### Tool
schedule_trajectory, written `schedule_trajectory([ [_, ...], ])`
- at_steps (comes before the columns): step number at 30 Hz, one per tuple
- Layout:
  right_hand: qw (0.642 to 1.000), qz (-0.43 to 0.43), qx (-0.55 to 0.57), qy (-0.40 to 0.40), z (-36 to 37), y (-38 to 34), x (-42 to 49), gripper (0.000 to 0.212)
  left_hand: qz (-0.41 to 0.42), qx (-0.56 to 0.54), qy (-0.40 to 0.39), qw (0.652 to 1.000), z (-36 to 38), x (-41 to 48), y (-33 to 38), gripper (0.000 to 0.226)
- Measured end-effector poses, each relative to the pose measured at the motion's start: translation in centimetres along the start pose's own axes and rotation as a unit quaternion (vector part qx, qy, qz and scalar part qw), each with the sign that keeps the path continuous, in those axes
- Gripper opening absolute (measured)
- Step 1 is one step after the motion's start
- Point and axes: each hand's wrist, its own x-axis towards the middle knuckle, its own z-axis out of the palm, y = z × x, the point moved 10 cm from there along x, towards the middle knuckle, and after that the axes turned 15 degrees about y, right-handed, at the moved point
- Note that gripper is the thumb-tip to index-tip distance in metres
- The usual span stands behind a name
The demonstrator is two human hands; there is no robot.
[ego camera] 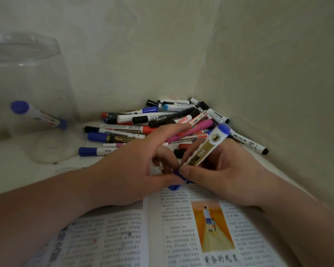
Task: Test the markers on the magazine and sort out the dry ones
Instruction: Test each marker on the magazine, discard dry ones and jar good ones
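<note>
My right hand [228,174] grips a white marker with a gold label and blue end [206,149], tilted up toward the pile. My left hand [143,166] pinches its blue cap [176,182] at the marker's lower end, just above the open magazine [162,237]. Behind my hands a pile of markers [162,122] in blue, black, red and pink lies in the corner. At the left stands a clear jar [27,89] with one blue-capped marker [39,114] inside.
Pale walls close the corner behind and to the right of the pile. The magazine lies open at the near edge, with printed text and an orange picture [212,226] on its right page.
</note>
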Motion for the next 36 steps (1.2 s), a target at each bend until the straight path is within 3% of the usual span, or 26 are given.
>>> schedule_trajectory([
  [4, 1.0, -0.013, 0.004, 0.016, -0.3, -0.5, 0.2, 0.01, -0.002, 0.007, 0.001, 1.0, -0.1, 0.1, 0.0, 0.09],
  [9, 0.966, -0.029, 0.227, 0.124, -2.5, -1.1, 0.3, 0.026, 0.007, 0.004, 0.0, 1.0, -0.1, 0.2, 0.2, 0.082],
  [13, 0.96, -0.126, 0.137, 0.212, -3.6, -1.3, -0.1, 0.036, 0.01, 0.003, 0.004, 1.0, -0.1, 0.3, 0.1, 0.082],
  [17, 0.949, -0.162, 0.144, 0.228, -3.5, -1.9, -0.5, 0.037, 0.005, -0.019, 0.003, 1.0, -0.2, 0.1, -0.2, 0.081],
  [23, 0.954, -0.156, 0.141, 0.214, -2.7, -2.4, -1.0, 0.036, 0.018, -0.012, 0.007, 1.0, -0.3, -0.1, -0.2, 0.072],
  [30, 0.965, -0.122, 0.101, 0.21, -2.1, -1.8, -0.4, 0.034, 0.035, 0.016, 0.032, 0.999, -0.9, -0.2, 0.0, 0.039],
  [33, 0.969, -0.098, 0.103, 0.203, -1.9, -1.8, -0.2, 0.043, 0.089, 0.048, 0.097, 0.99, -2.8, 0.1, 0.6, 0.02],
  [36, 0.964, -0.111, 0.102, 0.22, -2.2, -3.0, -0.2, 0.044, 0.166, 0.131, 0.253, 0.944, -7.3, -0.4, 1.5, 0.021],
])
